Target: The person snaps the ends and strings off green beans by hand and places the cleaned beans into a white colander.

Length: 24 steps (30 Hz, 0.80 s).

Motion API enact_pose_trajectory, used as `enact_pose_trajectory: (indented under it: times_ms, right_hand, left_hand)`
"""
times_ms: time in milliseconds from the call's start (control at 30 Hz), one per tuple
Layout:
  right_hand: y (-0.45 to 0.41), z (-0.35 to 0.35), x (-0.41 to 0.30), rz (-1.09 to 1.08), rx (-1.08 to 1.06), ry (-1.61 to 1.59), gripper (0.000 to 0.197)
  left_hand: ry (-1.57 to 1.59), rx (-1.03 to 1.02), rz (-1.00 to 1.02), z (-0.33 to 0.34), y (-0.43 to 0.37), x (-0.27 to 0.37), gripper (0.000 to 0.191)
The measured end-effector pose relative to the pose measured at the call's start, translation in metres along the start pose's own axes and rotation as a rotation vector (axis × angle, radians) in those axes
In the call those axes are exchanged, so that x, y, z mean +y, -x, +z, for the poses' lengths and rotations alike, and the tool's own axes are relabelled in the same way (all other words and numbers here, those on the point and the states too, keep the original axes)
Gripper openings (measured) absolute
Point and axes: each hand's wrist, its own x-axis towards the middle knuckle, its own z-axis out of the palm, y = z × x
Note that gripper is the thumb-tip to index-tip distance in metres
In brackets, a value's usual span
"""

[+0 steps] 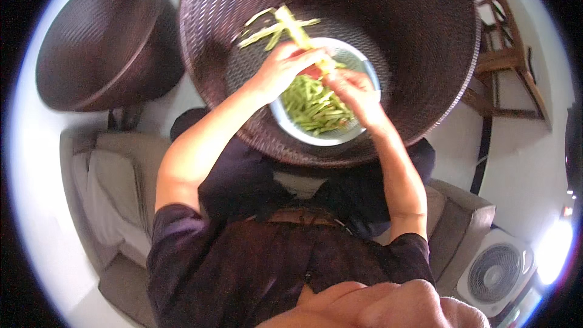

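A round, light-coloured bowl (276, 111) sits low inside a large dark woven basket (423, 54). Cut pale-green vegetable pieces (314, 107) fill much of it. Above the bowl, my left hand (291, 66) is closed around a yellow-green vegetable stalk (291, 25), which sticks out beyond the fingers. My right hand (357, 93) has its fingertips at the stalk's near end, close to the left fingers. Motion blur hides the exact fingertip contact. Several long green strips (264, 34) lie beyond the left hand, at the basket's far left inside.
Another dark woven piece (100, 41) stands at the left. A wooden chair (501, 61) is at the right. Grey upholstered seating (460, 218) flanks me, and a white box fan (494, 273) is at the lower right.
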Motion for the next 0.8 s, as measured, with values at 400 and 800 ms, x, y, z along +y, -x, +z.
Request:
enact_pose_trajectory:
  times_ms: [400, 800]
  right_hand:
    - [-0.006, 0.004, -0.002, -0.464, 0.436, 0.581, 0.045]
    - [-0.011, 0.009, 0.001, -0.437, 0.431, 0.6, 0.021]
  left_hand:
    - [0.075, 0.252, 0.04, 0.01, -0.002, -0.01, 0.02]
    - [0.134, 0.113, 0.022, 0.003, 0.006, -0.012, 0.027]
